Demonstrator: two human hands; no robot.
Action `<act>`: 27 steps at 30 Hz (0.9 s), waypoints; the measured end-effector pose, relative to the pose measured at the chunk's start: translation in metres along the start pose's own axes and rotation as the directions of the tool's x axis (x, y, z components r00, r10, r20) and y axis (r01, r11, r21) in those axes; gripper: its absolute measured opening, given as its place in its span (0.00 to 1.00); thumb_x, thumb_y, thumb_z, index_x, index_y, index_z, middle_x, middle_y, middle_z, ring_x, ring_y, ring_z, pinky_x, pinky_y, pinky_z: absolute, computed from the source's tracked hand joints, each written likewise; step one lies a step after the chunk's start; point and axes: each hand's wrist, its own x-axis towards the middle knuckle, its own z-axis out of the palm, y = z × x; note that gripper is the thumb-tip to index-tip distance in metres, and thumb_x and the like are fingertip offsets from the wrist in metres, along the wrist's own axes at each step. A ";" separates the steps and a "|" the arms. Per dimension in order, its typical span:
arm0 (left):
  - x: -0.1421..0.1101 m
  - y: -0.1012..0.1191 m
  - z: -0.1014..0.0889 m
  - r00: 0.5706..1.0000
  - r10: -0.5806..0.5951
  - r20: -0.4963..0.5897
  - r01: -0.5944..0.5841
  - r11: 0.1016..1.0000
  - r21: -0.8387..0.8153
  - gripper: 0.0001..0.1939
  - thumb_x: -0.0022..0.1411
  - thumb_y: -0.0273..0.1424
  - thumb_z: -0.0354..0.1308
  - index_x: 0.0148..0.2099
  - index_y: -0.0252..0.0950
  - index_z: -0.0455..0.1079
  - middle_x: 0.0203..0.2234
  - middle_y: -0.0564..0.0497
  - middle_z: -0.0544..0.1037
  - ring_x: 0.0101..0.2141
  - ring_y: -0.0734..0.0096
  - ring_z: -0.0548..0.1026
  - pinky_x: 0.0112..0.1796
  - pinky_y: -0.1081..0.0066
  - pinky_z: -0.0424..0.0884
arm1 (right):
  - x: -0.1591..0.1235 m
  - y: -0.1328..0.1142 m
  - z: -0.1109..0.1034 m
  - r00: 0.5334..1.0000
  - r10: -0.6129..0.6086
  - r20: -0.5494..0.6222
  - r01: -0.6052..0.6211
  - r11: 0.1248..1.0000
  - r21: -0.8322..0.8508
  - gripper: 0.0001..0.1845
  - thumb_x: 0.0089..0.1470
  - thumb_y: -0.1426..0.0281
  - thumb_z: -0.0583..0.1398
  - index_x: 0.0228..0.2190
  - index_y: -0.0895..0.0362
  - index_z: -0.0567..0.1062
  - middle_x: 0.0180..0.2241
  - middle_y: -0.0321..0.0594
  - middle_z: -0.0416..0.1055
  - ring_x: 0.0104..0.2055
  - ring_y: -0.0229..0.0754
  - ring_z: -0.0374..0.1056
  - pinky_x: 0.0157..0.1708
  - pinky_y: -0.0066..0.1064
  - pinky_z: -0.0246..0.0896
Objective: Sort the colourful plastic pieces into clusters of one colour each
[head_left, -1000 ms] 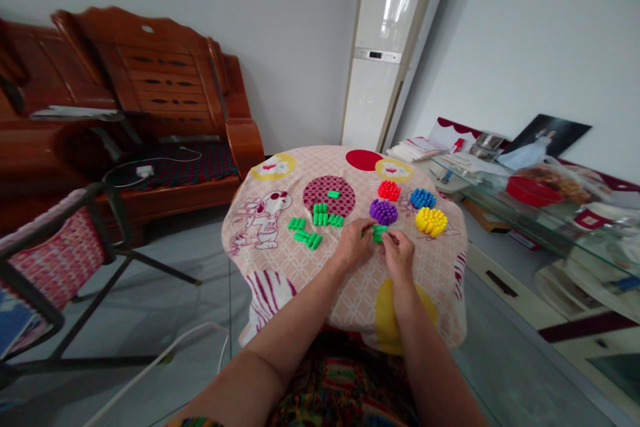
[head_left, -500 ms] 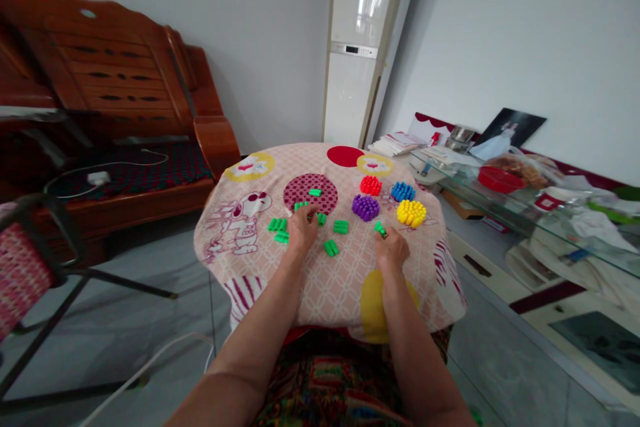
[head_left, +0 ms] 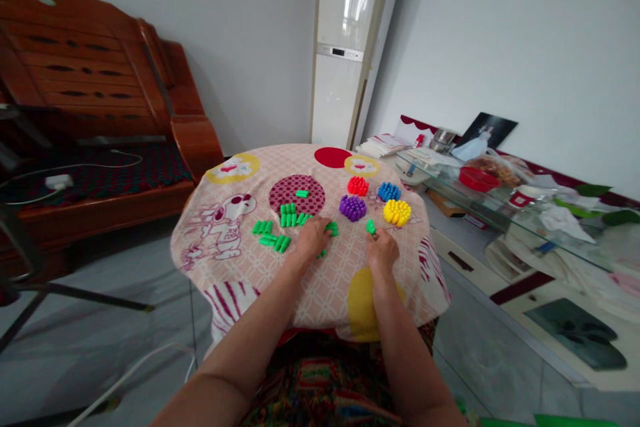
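My right hand [head_left: 383,250] is closed, pinching a small bunch of green peg-like plastic pieces [head_left: 371,225] just above the cloth. Over the middle of the table, my left hand [head_left: 311,237] reaches down with bent fingers at a green group [head_left: 332,229]; its fingertips are partly hidden, so the grip is unclear. More green pieces lie in short rows left of it, among them a larger row [head_left: 289,215] and a lower row [head_left: 275,241]. One small green group [head_left: 301,193] lies farther back. Another piece [head_left: 321,254] peeks out below my left hand.
Beyond my right hand stand round clusters of pegs: red [head_left: 358,186], blue [head_left: 389,191], purple [head_left: 353,208] and yellow [head_left: 397,213]. A patterned cloth [head_left: 330,283] covers the round table. A cluttered glass-topped cabinet [head_left: 480,193] is at right, a wooden bench [head_left: 95,80] at left.
My left hand has moved right across the table, from the left-hand green rows to the group nearer my right hand. My right hand still holds its green pieces. The view has turned slightly right.
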 end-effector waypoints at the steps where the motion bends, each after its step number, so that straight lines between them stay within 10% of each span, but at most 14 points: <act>1: 0.000 0.000 0.000 1.000 0.006 -0.011 -0.006 1.000 -0.023 0.15 0.61 0.25 0.60 0.51 0.36 0.76 0.45 0.43 0.80 0.46 0.62 0.77 0.49 0.67 0.71 | 0.000 -0.001 0.000 1.000 0.011 0.010 -0.011 1.000 -0.023 0.11 0.59 0.64 0.61 0.39 0.55 0.80 0.37 0.44 0.79 0.36 0.41 0.70 0.32 0.29 0.50; 17: 0.020 0.060 0.033 0.997 0.068 -0.047 -0.079 0.951 -0.298 0.14 0.55 0.25 0.61 0.45 0.32 0.78 0.37 0.45 0.81 0.37 0.66 0.78 0.43 0.68 0.73 | -0.002 0.006 -0.005 0.997 -0.032 0.065 0.032 0.999 0.001 0.12 0.58 0.64 0.59 0.38 0.55 0.81 0.36 0.43 0.79 0.34 0.41 0.68 0.30 0.29 0.47; 27: 0.016 0.055 0.046 0.992 0.129 0.011 -0.114 0.913 -0.392 0.22 0.51 0.26 0.64 0.50 0.36 0.75 0.41 0.48 0.81 0.40 0.65 0.77 0.45 0.67 0.73 | -0.004 0.015 -0.010 0.993 -0.091 0.071 0.083 0.991 0.103 0.16 0.54 0.72 0.56 0.39 0.60 0.81 0.32 0.46 0.75 0.34 0.44 0.65 0.32 0.32 0.48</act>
